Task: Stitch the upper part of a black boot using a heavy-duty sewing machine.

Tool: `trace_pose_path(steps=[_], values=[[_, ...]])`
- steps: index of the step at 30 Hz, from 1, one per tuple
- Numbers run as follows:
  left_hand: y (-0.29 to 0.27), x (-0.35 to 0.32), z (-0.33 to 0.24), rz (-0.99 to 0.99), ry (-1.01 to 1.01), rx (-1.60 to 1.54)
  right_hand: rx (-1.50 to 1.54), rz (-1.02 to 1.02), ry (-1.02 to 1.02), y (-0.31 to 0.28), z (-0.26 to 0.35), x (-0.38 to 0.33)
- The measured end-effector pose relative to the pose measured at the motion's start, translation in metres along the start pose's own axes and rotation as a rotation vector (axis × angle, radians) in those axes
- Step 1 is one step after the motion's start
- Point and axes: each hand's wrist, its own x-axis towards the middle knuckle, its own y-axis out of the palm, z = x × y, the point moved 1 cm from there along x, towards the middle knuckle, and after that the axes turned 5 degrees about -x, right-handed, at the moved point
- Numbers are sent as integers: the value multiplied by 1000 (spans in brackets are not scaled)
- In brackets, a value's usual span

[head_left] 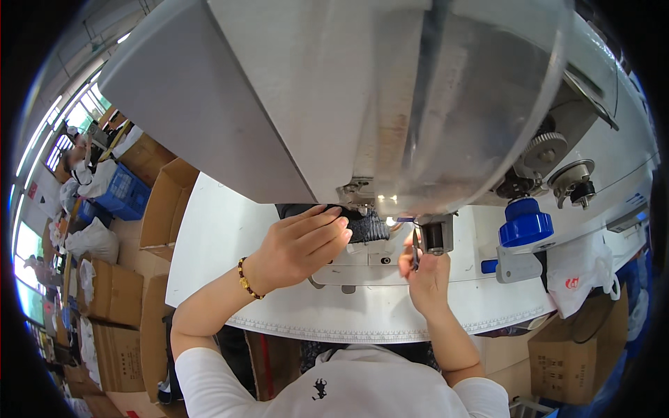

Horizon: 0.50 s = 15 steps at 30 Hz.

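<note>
Where the head view looks down past a sewing machine [230,90] with smooth, pale-grey panels, a dark cloth [371,230] lies under its metal needle parts [359,195], the visible end gathered into close, narrow ridges. Slightly curved fingers of the left grip [296,251] lie together across the cloth's left part; the thumb is out of sight, so whether it pinches or only presses cannot be told. A dark bracelet [244,279] with a gold-coloured piece circles that wrist. The right grip [426,279] is closed around a slim, dark metal tool [416,252] — its exact kind is hard to make out — just beside a metal cylinder [433,237] that hides some fingertips.

Both work over a hard white surface [376,306], its ruler strip [376,336] bent into a curve by the lens. The clear plastic guard [481,111], scuffed and hazy, blurs what is behind it; the picture's top edge cuts it off. To its right hangs a ridged blue knob [526,223], near a crinkled white bag [578,279]. Cardboard boxes [115,292] overlap at far left, partly lost in the dark rim.
</note>
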Motion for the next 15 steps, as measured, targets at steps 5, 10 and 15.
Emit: trace_pose_path(steps=[5,10,15], values=[[-8,9,0,28,-254,-177,-848,47,-531,-6,32,20],[-7,4,-1,24,-427,-317,-1240,148,-677,-2,51,33],[4,-4,-10,-98,-211,-44,-1380,90,-798,4,50,38]])
